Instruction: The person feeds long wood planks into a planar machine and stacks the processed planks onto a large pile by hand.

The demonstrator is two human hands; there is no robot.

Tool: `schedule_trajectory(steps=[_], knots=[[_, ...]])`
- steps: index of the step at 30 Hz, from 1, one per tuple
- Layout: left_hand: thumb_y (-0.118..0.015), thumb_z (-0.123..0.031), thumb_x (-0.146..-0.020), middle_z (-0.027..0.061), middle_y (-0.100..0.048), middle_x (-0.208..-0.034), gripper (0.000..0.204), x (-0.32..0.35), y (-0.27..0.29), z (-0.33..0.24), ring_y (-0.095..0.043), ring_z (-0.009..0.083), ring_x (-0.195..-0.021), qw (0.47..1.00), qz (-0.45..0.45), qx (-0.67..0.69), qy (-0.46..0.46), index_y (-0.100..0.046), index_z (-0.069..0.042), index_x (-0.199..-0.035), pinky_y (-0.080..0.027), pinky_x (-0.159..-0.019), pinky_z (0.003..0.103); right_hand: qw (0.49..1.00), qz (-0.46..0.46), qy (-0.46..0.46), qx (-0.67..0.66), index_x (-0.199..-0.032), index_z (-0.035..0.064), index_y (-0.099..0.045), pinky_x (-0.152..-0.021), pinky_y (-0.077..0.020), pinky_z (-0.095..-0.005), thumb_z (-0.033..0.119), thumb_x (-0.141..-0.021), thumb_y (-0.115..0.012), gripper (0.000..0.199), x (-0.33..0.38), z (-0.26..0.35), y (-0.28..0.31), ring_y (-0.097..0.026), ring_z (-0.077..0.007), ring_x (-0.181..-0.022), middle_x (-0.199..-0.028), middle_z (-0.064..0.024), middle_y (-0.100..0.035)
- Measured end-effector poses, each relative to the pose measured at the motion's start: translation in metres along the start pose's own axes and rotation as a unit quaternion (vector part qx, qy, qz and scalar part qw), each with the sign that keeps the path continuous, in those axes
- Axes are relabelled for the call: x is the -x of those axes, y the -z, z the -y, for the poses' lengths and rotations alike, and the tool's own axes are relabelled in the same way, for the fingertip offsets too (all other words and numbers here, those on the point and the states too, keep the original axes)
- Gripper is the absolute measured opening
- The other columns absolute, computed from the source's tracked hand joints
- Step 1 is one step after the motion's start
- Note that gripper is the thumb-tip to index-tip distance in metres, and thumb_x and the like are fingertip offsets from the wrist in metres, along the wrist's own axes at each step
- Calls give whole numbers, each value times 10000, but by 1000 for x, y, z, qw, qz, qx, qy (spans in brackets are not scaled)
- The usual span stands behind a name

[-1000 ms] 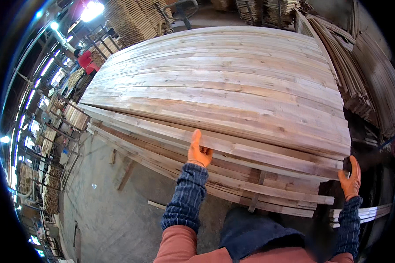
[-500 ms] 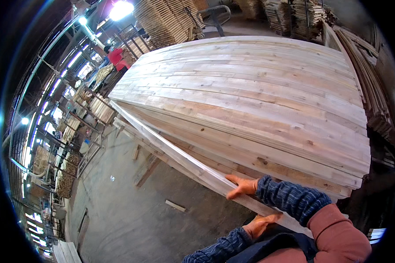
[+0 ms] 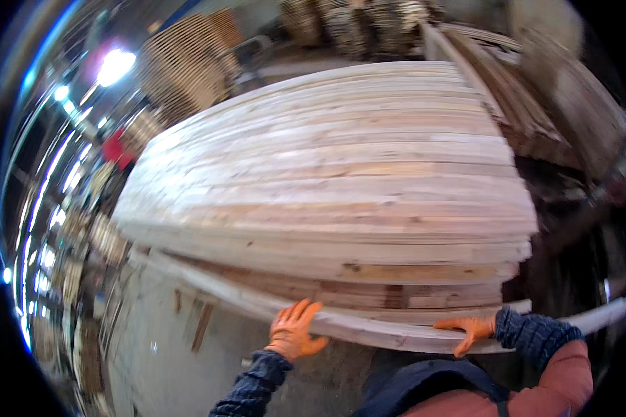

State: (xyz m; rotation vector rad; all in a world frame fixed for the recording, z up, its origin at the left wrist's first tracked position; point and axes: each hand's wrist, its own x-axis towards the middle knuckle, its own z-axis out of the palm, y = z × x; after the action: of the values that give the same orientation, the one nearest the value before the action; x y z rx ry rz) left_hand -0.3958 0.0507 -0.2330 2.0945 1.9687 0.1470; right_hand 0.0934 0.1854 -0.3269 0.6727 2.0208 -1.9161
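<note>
A long pale wooden board (image 3: 389, 336) runs on edge across my front, along the near side of a big stack of boards (image 3: 341, 167). My left hand (image 3: 295, 331), in an orange glove, grips it left of the middle, fingers over the upper edge and thumb apart below. Farther right, my gloved right hand (image 3: 471, 331) straddles the same board, fingers along its top and thumb down its near face. Beyond that hand the board's right end sticks out past the stack. Motion blurs the picture a little.
Scrap wood pieces (image 3: 202, 326) lie on the concrete floor at lower left. Long planks (image 3: 528, 118) lean beyond the stack's right end. Slatted timber piles (image 3: 181, 66) stand behind. A person in red (image 3: 117, 147) is far off at left.
My hands have moved apart, the left one shifting left along the board and the right one right. The board lies more crosswise now, and the view has turned.
</note>
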Motion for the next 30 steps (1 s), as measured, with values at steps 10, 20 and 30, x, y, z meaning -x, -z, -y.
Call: schedule_trajectory(steps=[10,20,30], knots=[[-739,-478,-827,168,-577,-1430,691,-93,-71,-6,-510,367,-1358,885,364,-228,-182,-621,-134,-1415,-402,-1168,475,957,-137,-128,221,-1673,375,-217,-1122,-446,-467,295,-639,-892,1237,149,-58,-26,-565,-402,-1340,-1603,-193,-469],[-695,-345,-862,137,-652,-1038,369,-70,-129,-97,-615,368,-991,962,85,-135,-224,-664,-126,-1157,-503,-884,505,858,-265,-180,402,-1664,243,-270,-1069,-462,-452,212,-605,-874,1219,237,-118,-41,-612,-355,-1221,-1336,-165,-619],[-888,-431,-622,189,-652,-1233,999,-113,-175,-362,-608,396,-1174,965,44,-40,-257,-495,-94,-1476,-455,-1058,501,765,-495,-117,394,-1645,245,-298,-1224,-346,-507,211,-515,-954,1307,244,-124,-46,-486,-341,-1416,-1523,-152,-519]])
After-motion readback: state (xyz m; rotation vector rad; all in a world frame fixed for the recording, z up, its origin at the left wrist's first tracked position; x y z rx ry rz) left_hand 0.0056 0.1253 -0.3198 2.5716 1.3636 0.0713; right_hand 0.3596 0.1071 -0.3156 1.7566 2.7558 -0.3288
